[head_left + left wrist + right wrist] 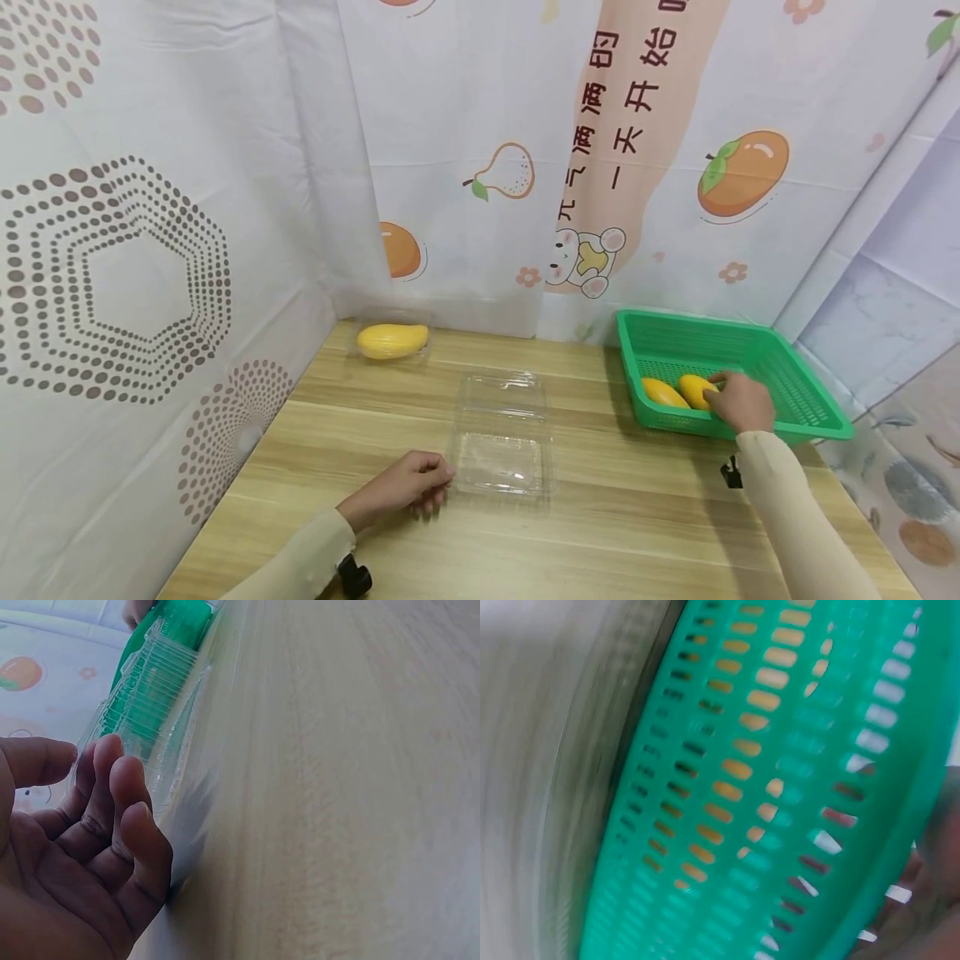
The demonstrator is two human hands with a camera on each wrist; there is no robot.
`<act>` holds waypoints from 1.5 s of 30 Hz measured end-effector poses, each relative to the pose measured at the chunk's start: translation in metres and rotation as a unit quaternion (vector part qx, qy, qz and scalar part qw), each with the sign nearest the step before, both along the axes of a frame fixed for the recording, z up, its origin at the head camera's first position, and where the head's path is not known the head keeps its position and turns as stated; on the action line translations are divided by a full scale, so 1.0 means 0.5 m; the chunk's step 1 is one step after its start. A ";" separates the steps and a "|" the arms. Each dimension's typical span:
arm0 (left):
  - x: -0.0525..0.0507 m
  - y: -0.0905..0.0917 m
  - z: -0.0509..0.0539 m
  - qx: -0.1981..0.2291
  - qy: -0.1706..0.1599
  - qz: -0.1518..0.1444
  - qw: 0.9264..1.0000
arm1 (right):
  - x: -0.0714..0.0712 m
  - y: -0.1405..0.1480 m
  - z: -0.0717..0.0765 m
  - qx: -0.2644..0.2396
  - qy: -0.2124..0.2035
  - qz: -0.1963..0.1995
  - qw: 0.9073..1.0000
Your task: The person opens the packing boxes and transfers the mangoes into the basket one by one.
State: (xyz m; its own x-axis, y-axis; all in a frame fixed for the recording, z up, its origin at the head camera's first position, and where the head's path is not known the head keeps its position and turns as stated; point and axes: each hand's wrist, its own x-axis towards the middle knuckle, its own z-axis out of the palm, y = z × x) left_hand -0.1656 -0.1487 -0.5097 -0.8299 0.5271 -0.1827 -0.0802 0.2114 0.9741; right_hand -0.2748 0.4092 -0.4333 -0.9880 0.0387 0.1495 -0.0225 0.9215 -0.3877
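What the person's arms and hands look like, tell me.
Long, plain pale cream sleeves, the left sleeve and the right sleeve, each with a small black clip near the cuff. Left hand and right hand are ungloved; no ring shows.

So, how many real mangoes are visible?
3: one mango in the back-left clear container, a second mango and third mango in the green basket, whose wall may hide more.
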 end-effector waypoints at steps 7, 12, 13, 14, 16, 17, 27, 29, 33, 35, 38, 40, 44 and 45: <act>0.002 0.000 0.002 -0.005 -0.002 0.003 1.000 | 0.032 -0.074 0.010 -0.032 0.144 0.049 0.988; 0.004 0.000 0.004 -0.014 0.007 -0.001 1.000 | 0.067 -0.139 0.026 -0.048 0.149 0.083 0.984; 0.003 0.001 0.005 -0.015 0.007 -0.001 1.000 | 0.073 -0.152 0.028 -0.049 0.147 0.087 0.984; 0.003 0.001 0.005 -0.014 0.008 -0.002 1.000 | 0.078 -0.164 0.030 -0.052 0.144 0.092 0.984; 0.002 0.002 0.006 -0.013 0.005 -0.001 1.000 | 0.086 -0.186 0.031 -0.051 0.140 0.103 0.983; 0.002 0.002 0.006 -0.013 0.005 0.000 1.000 | 0.089 -0.197 0.030 -0.050 0.136 0.111 0.983; 0.002 0.002 -0.002 -0.012 0.003 0.000 1.000 | 0.123 -0.302 -0.024 -0.034 0.079 0.173 0.981; 0.001 0.002 -0.002 -0.010 0.005 -0.002 1.000 | 0.131 -0.321 -0.038 -0.035 0.060 0.183 0.981; 0.001 0.001 -0.001 -0.009 0.002 0.000 1.000 | 0.148 -0.356 -0.070 -0.032 0.039 0.199 0.979; 0.002 0.001 -0.001 -0.009 0.001 0.000 1.000 | 0.157 -0.370 -0.084 -0.036 0.028 0.201 0.979; 0.003 0.003 -0.001 -0.010 0.002 -0.001 1.000 | 0.168 -0.387 -0.101 -0.048 0.006 0.203 0.978; 0.004 0.003 0.000 -0.010 0.005 0.000 1.000 | 0.174 -0.397 -0.108 -0.056 -0.009 0.205 0.977; 0.005 0.005 0.001 -0.008 0.010 -0.003 1.000 | 0.181 -0.413 -0.114 -0.090 -0.035 0.217 0.971; 0.005 0.006 0.003 -0.007 0.012 -0.004 1.000 | 0.183 -0.415 -0.113 -0.099 -0.041 0.219 0.970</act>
State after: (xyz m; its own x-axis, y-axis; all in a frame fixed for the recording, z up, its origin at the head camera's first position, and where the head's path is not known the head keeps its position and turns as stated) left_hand -0.1630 -0.1457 -0.5083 -0.8296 0.5315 -0.1710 -0.0558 0.2259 0.9725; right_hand -0.1833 0.2017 -0.4901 -0.9243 -0.3680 0.1013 -0.3566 0.7377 -0.5732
